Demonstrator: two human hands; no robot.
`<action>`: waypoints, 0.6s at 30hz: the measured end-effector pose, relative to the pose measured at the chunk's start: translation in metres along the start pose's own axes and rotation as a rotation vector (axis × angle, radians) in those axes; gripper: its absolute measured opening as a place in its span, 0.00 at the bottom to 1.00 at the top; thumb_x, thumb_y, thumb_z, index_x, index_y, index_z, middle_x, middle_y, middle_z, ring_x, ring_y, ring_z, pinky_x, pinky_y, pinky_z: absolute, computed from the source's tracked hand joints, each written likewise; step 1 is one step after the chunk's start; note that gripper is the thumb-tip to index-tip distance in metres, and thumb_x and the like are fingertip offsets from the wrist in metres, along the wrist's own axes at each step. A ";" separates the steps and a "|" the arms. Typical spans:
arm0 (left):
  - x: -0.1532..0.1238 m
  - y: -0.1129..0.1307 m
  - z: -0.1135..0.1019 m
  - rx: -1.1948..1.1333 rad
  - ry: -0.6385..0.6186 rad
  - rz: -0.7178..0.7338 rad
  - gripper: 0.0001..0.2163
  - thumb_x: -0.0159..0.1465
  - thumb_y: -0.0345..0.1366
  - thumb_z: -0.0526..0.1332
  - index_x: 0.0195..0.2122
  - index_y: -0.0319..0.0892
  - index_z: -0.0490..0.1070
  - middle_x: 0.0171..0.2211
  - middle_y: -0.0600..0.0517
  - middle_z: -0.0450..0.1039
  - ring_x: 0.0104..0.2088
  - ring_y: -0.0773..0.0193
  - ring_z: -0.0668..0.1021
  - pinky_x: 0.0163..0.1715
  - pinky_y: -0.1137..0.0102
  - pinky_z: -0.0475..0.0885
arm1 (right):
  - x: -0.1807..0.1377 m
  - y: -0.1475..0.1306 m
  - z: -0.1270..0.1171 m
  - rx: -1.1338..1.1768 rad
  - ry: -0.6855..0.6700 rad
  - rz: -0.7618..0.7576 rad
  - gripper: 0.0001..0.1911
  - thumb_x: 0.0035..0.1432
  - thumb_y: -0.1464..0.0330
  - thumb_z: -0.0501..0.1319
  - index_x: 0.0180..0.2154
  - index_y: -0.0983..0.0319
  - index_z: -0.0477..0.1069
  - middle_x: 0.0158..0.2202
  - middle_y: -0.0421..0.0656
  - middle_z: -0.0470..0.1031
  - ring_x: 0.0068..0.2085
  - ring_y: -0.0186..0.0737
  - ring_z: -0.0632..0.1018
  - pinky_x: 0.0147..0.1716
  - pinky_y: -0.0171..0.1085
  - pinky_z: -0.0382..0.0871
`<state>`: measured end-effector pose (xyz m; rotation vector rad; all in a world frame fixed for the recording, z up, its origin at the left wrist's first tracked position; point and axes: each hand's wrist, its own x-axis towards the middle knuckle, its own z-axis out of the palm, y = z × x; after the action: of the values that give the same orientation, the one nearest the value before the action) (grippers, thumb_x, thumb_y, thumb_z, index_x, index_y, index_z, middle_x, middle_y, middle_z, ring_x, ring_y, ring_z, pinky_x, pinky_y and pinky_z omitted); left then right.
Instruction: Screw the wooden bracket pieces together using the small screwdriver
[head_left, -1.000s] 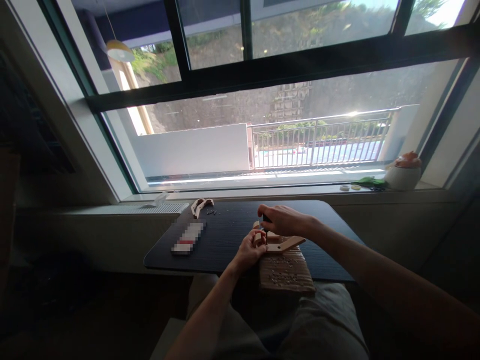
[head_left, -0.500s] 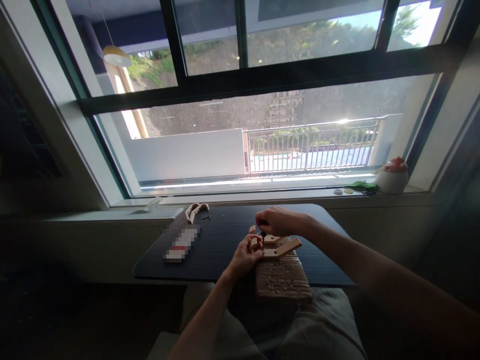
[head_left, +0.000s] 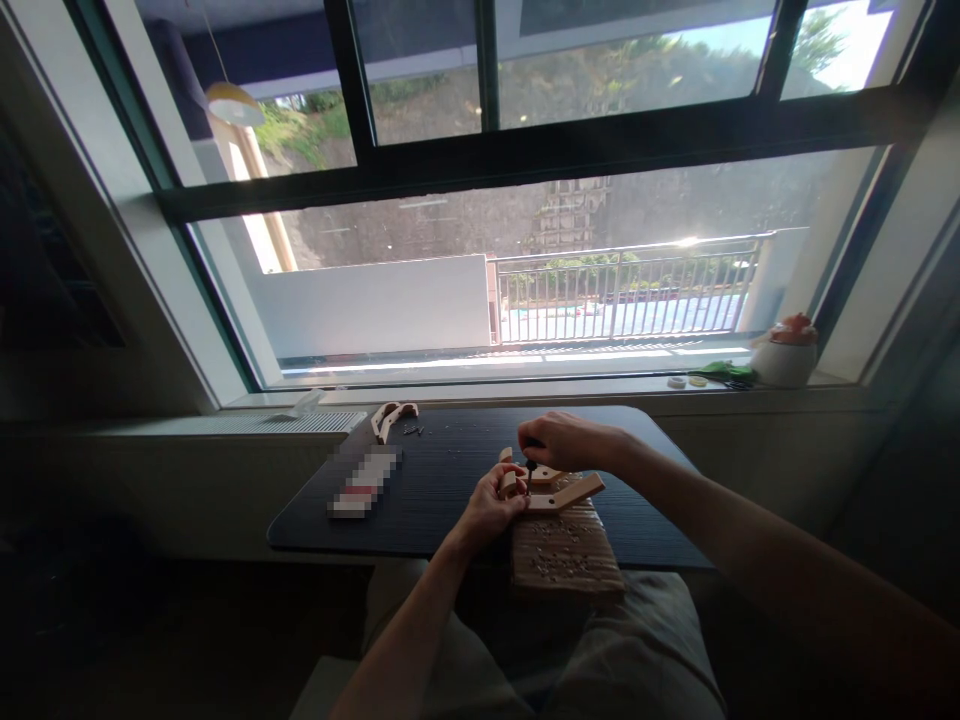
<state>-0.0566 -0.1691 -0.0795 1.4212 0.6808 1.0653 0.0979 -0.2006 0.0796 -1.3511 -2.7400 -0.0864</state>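
My right hand (head_left: pixel 559 442) is closed around the handle of a screwdriver (head_left: pixel 530 480), which points down almost upright. Its tip meets the near wooden bracket (head_left: pixel 574 494), a light, angled piece with a dark hole in it. The fingers of my left hand (head_left: pixel 491 505) pinch that bracket's left end. A second wooden bracket (head_left: pixel 546 474) lies just behind. Both rest on a brown ridged board (head_left: pixel 566 560) with many small holes or marks on its front part. The board overhangs the table's near edge above my lap. The screw under the tip is hidden by my fingers.
On the dark table (head_left: pixel 435 520), two more curved wooden pieces (head_left: pixel 386 420) lie at the back left, with several small screws (head_left: pixel 413 431) beside them. A blurred-out packet (head_left: pixel 365 482) lies at left. A white pot with an orange lid (head_left: pixel 785 350) stands on the windowsill.
My right hand and the screwdriver's top have shifted slightly to the right, with the wrist turned a little. My left hand keeps its hold on the bracket. The view has tilted slightly.
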 end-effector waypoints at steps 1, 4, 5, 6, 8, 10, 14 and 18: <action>0.001 -0.001 0.000 -0.005 0.003 0.000 0.18 0.47 0.31 0.67 0.40 0.40 0.67 0.29 0.55 0.68 0.28 0.70 0.72 0.32 0.74 0.67 | 0.000 -0.001 0.000 -0.024 -0.002 0.008 0.10 0.55 0.68 0.52 0.35 0.62 0.71 0.29 0.43 0.75 0.27 0.33 0.71 0.24 0.31 0.56; 0.002 -0.002 0.000 -0.022 0.013 -0.004 0.17 0.47 0.30 0.66 0.39 0.40 0.67 0.29 0.55 0.69 0.29 0.70 0.72 0.34 0.73 0.67 | 0.002 -0.005 0.000 -0.101 -0.014 0.048 0.12 0.57 0.66 0.51 0.38 0.61 0.71 0.30 0.44 0.76 0.30 0.37 0.73 0.25 0.33 0.56; 0.002 -0.002 0.000 -0.025 0.017 -0.007 0.17 0.47 0.29 0.66 0.38 0.40 0.67 0.29 0.55 0.69 0.29 0.70 0.72 0.34 0.73 0.68 | 0.002 -0.006 -0.001 -0.119 -0.020 0.060 0.13 0.58 0.65 0.50 0.38 0.60 0.71 0.31 0.44 0.76 0.31 0.38 0.74 0.26 0.33 0.56; 0.002 -0.002 0.000 -0.025 0.015 -0.007 0.17 0.47 0.29 0.66 0.38 0.40 0.67 0.29 0.55 0.68 0.29 0.70 0.72 0.34 0.73 0.68 | 0.003 -0.006 -0.002 -0.130 -0.029 0.072 0.14 0.58 0.64 0.50 0.39 0.60 0.71 0.32 0.45 0.76 0.32 0.39 0.74 0.26 0.34 0.57; 0.002 -0.001 0.000 -0.016 0.006 -0.006 0.16 0.47 0.29 0.66 0.37 0.39 0.67 0.29 0.55 0.68 0.30 0.70 0.72 0.35 0.73 0.68 | 0.004 -0.008 -0.006 -0.142 -0.046 0.091 0.14 0.56 0.64 0.52 0.41 0.60 0.71 0.33 0.46 0.77 0.33 0.42 0.75 0.26 0.34 0.57; 0.001 0.001 0.000 -0.001 0.000 -0.002 0.15 0.48 0.29 0.66 0.37 0.39 0.67 0.29 0.55 0.68 0.30 0.70 0.72 0.35 0.74 0.68 | 0.005 -0.010 -0.010 -0.158 -0.073 0.091 0.15 0.54 0.64 0.54 0.43 0.60 0.71 0.35 0.47 0.77 0.35 0.43 0.75 0.28 0.35 0.59; 0.001 0.002 0.000 0.040 0.001 0.002 0.15 0.48 0.30 0.66 0.37 0.39 0.67 0.29 0.55 0.69 0.30 0.70 0.72 0.34 0.74 0.67 | 0.008 -0.012 -0.014 -0.156 -0.111 -0.003 0.12 0.55 0.66 0.54 0.40 0.60 0.72 0.35 0.46 0.77 0.36 0.41 0.75 0.28 0.34 0.59; 0.000 0.003 0.000 0.067 0.015 0.003 0.15 0.48 0.31 0.66 0.37 0.39 0.67 0.28 0.56 0.69 0.29 0.70 0.72 0.33 0.74 0.67 | 0.008 -0.010 -0.011 -0.144 -0.073 -0.009 0.11 0.56 0.67 0.53 0.38 0.61 0.72 0.34 0.45 0.76 0.35 0.40 0.75 0.28 0.34 0.58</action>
<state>-0.0570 -0.1699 -0.0765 1.4737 0.7313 1.0647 0.0857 -0.2011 0.0913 -1.4037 -2.8494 -0.2441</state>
